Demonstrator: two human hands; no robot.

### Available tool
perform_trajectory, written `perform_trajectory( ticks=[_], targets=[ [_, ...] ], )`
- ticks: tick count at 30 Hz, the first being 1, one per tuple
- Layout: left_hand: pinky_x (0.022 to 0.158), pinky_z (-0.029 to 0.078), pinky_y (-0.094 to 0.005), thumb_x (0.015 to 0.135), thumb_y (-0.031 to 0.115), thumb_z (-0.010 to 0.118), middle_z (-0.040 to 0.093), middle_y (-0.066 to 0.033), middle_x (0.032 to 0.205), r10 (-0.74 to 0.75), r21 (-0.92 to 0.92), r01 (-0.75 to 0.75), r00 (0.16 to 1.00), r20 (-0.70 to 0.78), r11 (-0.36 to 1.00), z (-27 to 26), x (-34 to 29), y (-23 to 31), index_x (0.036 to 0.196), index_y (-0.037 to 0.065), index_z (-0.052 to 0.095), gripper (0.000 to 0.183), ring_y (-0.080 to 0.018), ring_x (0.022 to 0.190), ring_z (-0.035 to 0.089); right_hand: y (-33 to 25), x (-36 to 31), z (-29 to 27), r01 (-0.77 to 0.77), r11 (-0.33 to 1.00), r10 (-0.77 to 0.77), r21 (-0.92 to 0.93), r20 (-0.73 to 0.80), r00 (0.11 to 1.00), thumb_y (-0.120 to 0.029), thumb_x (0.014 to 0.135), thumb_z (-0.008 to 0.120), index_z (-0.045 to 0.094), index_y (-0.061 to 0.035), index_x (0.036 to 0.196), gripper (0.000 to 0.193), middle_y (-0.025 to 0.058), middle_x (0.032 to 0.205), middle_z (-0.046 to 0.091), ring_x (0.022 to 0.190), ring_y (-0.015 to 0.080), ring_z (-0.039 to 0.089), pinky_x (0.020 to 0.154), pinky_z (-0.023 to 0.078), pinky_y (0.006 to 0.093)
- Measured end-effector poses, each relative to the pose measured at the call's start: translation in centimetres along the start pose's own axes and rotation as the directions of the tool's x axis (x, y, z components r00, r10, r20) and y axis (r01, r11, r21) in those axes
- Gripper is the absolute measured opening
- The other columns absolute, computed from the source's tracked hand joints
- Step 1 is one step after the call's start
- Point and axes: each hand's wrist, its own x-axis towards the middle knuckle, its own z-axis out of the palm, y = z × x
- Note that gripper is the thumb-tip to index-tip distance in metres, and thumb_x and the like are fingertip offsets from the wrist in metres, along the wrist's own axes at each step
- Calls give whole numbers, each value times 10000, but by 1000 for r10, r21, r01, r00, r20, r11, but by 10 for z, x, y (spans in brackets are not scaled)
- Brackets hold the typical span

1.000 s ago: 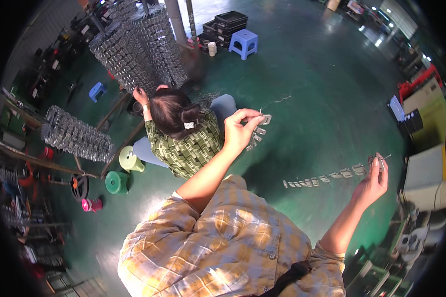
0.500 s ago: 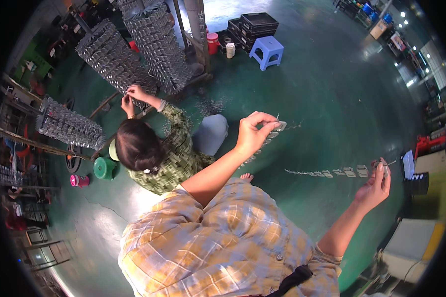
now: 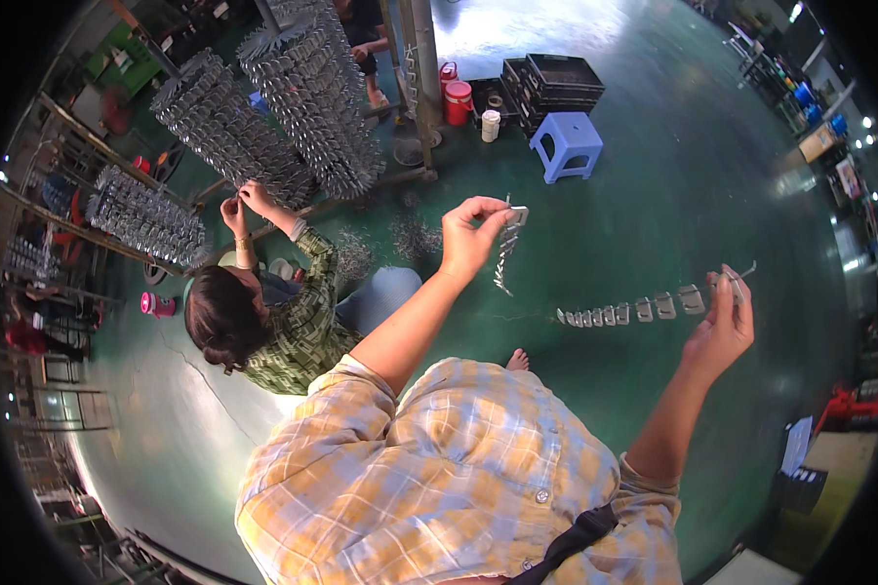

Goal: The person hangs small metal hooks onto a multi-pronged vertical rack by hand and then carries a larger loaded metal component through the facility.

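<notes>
My left hand (image 3: 468, 239), raised in front of me, pinches the top of a short strand of small metal pieces (image 3: 504, 255) that hangs down from it. Out to the right, my right hand (image 3: 722, 330) grips the end of a longer strand of flat metal plates (image 3: 644, 310). That strand stretches leftward from my fingers, and a bit of wire sticks out past them. The two strands are apart from each other. Left of my left arm, a person in a green patterned shirt (image 3: 298, 336) sits low, both hands raised at a tall column of metal pieces (image 3: 229, 122).
A second tall metal-piece column (image 3: 312, 97) and a shorter one (image 3: 146, 219) hang on the rack at left. Ahead stand a blue stool (image 3: 568, 141), black crates (image 3: 561, 83) and a red bucket (image 3: 458, 102). Loose metal pieces (image 3: 415, 237) lie on the green floor.
My view has turned, so the stool and crates sit further right and lower. My left hand has shifted slightly left and up with its strand, which now hangs more steeply. Both hands keep their hold.
</notes>
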Motion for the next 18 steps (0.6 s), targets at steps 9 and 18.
perform_trajectory(
  ticks=[9, 18],
  targets=[
    [621, 440, -198, 726, 6, 640, 608, -34, 717, 12, 65, 5, 967, -254, 998, 32, 110, -51, 769, -23, 605, 63, -78, 655, 554, 84, 115, 63, -91, 990, 58, 112, 268, 962, 63, 745, 560, 601, 52, 848, 111, 93, 905, 569, 788, 123, 540, 712, 454, 229],
    [599, 434, -196, 724, 21, 641, 612, -35, 705, 52, 209, 44, 900, -433, 977, 10, 222, -100, 759, -24, 606, 66, -67, 636, 543, 168, 186, 158, -104, 987, 50, 124, 377, 925, 77, 746, 546, 589, 63, 836, 101, 99, 901, 564, 793, 134, 538, 717, 464, 241]
  ],
)
